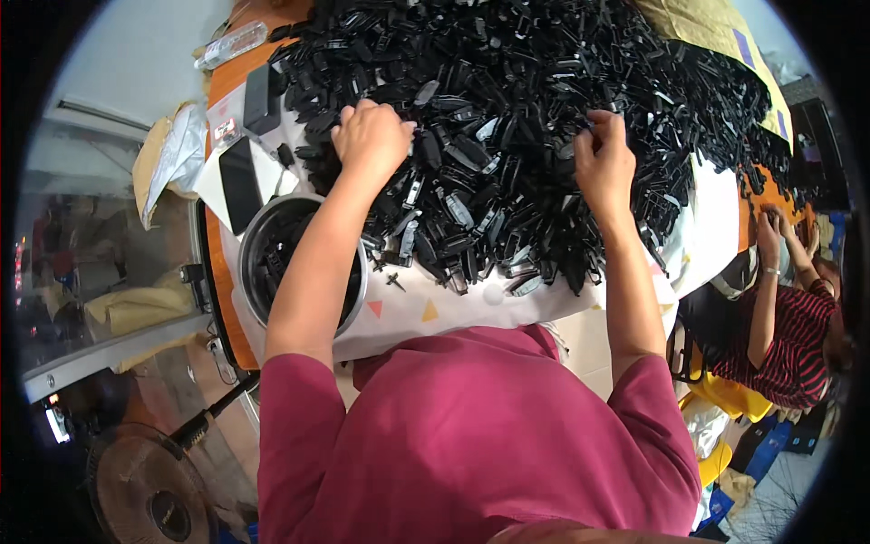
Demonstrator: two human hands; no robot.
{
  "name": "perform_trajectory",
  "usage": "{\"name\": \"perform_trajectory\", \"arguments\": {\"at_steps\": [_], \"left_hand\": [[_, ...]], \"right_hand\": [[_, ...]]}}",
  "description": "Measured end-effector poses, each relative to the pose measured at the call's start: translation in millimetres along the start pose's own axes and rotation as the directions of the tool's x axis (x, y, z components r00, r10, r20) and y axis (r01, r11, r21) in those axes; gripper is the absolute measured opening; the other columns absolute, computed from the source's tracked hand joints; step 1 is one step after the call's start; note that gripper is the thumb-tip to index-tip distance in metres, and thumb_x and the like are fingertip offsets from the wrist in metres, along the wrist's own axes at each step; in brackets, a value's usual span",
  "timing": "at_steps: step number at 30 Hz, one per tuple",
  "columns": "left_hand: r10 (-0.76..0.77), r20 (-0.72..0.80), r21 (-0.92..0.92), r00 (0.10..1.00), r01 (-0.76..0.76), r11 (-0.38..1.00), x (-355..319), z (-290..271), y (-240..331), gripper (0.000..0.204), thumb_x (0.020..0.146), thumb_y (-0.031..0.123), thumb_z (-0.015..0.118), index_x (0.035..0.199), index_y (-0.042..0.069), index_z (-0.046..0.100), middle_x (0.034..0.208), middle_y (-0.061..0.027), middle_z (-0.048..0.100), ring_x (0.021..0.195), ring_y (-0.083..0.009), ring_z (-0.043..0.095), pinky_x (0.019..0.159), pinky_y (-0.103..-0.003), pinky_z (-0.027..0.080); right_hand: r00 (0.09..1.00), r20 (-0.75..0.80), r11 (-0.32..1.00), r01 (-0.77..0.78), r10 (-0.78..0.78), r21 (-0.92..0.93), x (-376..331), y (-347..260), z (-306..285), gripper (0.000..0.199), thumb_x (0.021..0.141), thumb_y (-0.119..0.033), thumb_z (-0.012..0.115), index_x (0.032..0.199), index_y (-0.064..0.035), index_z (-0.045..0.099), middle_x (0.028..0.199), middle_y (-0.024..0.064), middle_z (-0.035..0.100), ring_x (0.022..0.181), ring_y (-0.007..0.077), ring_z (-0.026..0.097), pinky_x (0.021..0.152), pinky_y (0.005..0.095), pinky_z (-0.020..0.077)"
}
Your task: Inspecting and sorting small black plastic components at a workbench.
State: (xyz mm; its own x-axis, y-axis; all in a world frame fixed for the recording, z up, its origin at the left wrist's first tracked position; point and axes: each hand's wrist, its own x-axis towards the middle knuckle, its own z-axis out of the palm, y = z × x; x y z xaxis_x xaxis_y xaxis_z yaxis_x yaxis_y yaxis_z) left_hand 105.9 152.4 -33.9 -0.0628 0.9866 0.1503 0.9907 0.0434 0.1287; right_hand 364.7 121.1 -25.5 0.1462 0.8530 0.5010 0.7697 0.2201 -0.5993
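A large heap of small black plastic clip-like parts covers most of the table, some with glossy or greyish faces. My left hand rests on the heap's left side, its fingers curled down into the parts; what they hold, if anything, is hidden. Over the right part of the heap, my right hand is closed, thumb and forefinger bent toward each other. Anything between those fingers is too dark to tell from the parts behind. Under my left forearm stands a round metal bowl with black parts in it.
Left of the heap lie a phone, a dark box and a clear plastic bottle. A yellowish sack borders the far right. A fan stands low at left. Another person in a striped top works at right.
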Motion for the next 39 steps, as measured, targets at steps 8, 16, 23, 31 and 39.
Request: {"name": "perform_trajectory", "arguments": {"at_steps": [8,16,23,31,39], "left_hand": [[0.151,0.026,-0.184,0.988,-0.144,0.972,-19,3,1,0.021,0.075,0.02,0.06,0.089,0.005,0.055,0.08,-0.0129,0.063,0.076,-0.0322,0.059,0.068,-0.04,0.046],[0.163,0.365,-0.927,0.916,0.342,0.155,-47,-37,9,0.034,0.069,-0.003,0.069,0.099,-0.005,0.052,0.082,-0.0043,0.058,0.074,-0.008,0.055,0.065,-0.02,0.046],[0.261,0.062,-0.991,0.963,0.091,-0.102,-67,-42,28,0.04,0.065,0.001,0.074,0.094,0.003,0.047,0.081,-0.0023,0.056,0.075,-0.0093,0.055,0.066,-0.022,0.049],[0.225,0.024,-0.994,0.974,0.0,0.105,-75,-51,31,0.039,0.062,-0.001,0.076,0.093,0.001,0.053,0.083,-0.0026,0.057,0.073,-0.0087,0.054,0.067,-0.021,0.046],[0.212,-0.031,-0.972,0.977,-0.079,0.22,-77,-60,37,0.038,0.059,0.001,0.078,0.09,0.001,0.057,0.077,-0.0001,0.057,0.069,-0.0066,0.052,0.063,-0.018,0.044]], "right_hand": [[0.751,0.528,0.394,-0.658,0.396,0.641,-9,-34,-5,0.002,0.084,-0.008,0.045,0.083,-0.0063,0.045,0.077,0.0096,0.059,0.045,0.0105,0.048,0.034,0.0189,0.0302],[0.613,0.768,-0.056,-0.773,0.186,0.631,-23,-56,-7,0.01,0.079,-0.005,0.057,0.081,-0.009,0.048,0.089,0.0138,0.06,0.066,0.0175,0.058,0.04,0.0232,0.0443],[0.888,0.335,0.893,0.157,-0.315,0.422,-28,-87,-22,0.03,0.078,0.001,0.059,0.108,0.0008,0.051,0.094,0.0109,0.061,0.083,0.0163,0.06,0.073,0.0247,0.0477],[0.847,0.208,0.861,0.431,-0.49,0.27,-33,-83,-28,0.041,0.067,0.002,0.064,0.107,-0.0019,0.056,0.085,0.0105,0.059,0.068,0.0233,0.054,0.059,0.0292,0.0438],[0.861,0.113,0.866,0.481,-0.496,0.14,-38,-86,-34,0.046,0.062,0.004,0.064,0.107,-0.0037,0.058,0.08,0.0079,0.055,0.061,0.0217,0.046,0.052,0.0299,0.0393]]}}
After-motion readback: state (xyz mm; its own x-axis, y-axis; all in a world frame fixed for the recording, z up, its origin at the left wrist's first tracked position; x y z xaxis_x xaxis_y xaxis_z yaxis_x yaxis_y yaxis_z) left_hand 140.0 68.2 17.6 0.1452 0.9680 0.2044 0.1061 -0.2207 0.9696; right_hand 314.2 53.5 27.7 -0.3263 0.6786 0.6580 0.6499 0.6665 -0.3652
